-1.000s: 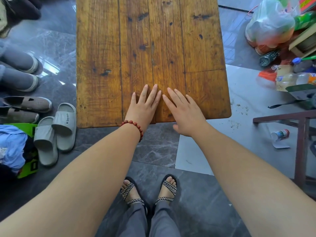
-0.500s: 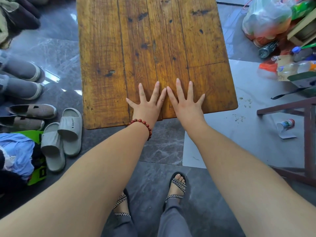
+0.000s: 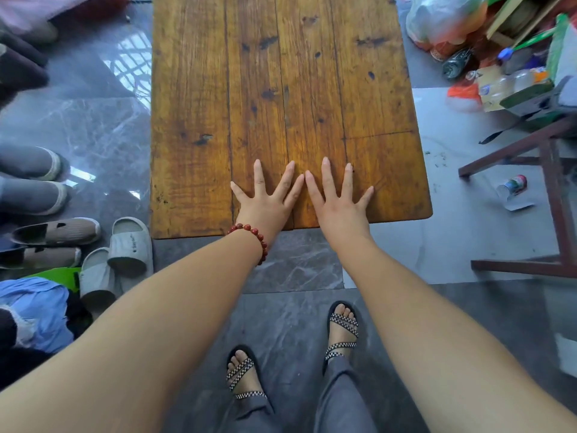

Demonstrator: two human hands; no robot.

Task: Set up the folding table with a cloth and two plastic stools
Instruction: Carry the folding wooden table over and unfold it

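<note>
The folding table (image 3: 193,120) has a worn, orange-brown plank top and stands in front of me, bare. My left hand (image 3: 268,198), with a red bead bracelet on the wrist, lies flat on the top near its front edge, fingers spread. Right beside it, my right hand (image 3: 338,201) lies flat in the same way, fingers spread. Their inner fingers almost touch. Neither hand holds anything. No cloth and no plastic stool is in view.
Slippers (image 3: 125,245) and shoes (image 3: 53,235) line the floor left of the table, with blue cloth (image 3: 37,310) nearer me. At the right stand a dark red wooden frame (image 3: 552,170), a plastic bag (image 3: 443,17), bottles (image 3: 456,62) and clutter. My sandalled feet (image 3: 342,326) stand on grey tiles.
Both hands have spread their fingers wide on the tabletop, staying flat near the front edge. My feet have shifted; the right foot now stands ahead of the left.
</note>
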